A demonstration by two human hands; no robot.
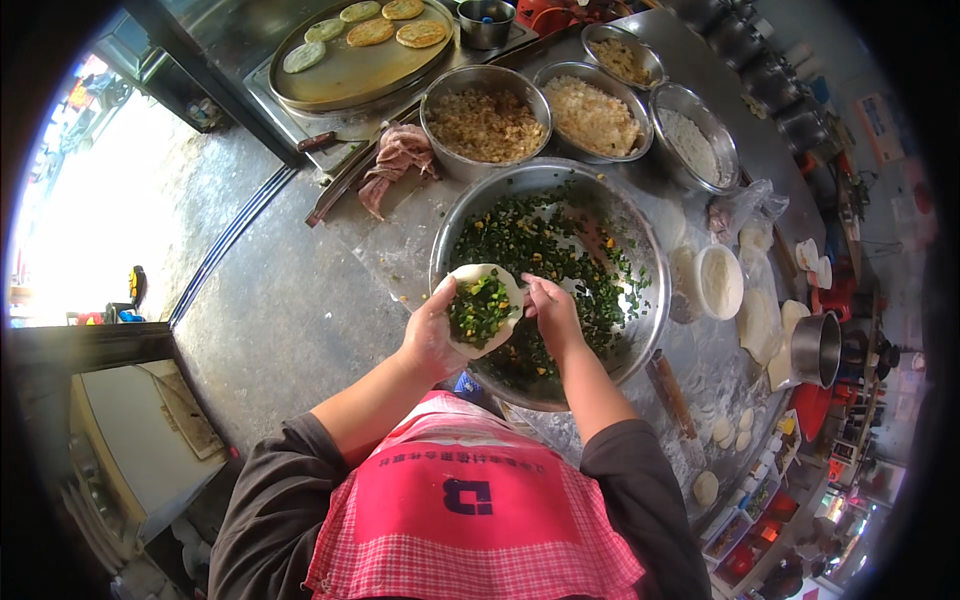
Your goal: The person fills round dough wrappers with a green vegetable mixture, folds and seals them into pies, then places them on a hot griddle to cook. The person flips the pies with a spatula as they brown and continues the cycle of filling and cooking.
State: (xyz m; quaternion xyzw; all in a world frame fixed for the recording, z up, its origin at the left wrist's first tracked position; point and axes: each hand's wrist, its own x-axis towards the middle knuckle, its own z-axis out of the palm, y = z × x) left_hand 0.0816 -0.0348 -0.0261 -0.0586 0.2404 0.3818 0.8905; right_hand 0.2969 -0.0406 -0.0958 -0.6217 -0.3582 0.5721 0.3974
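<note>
My left hand (429, 337) cups a flat round of dough (504, 341) from the left and beneath, thumb over its rim. A mound of chopped green chives with yellow bits (480, 309) lies on the dough. Close to the dough's right edge is my right hand (556, 315), fingers curled and fingertips pointing left. Whether it touches the dough or holds something small cannot be made out. Both hands are over a wide stainless steel bowl (660, 300), where more chopped chive filling (517, 232) covers much of the bottom and sides.
Steel bowls of filling (487, 124) and flour (694, 150) stand beyond the big bowl. Flatbreads (370, 32) lie on a round griddle (352, 79) at far left. A rolling pin (671, 394), dough pieces (724, 431) and a white bowl (720, 281) sit to the right.
</note>
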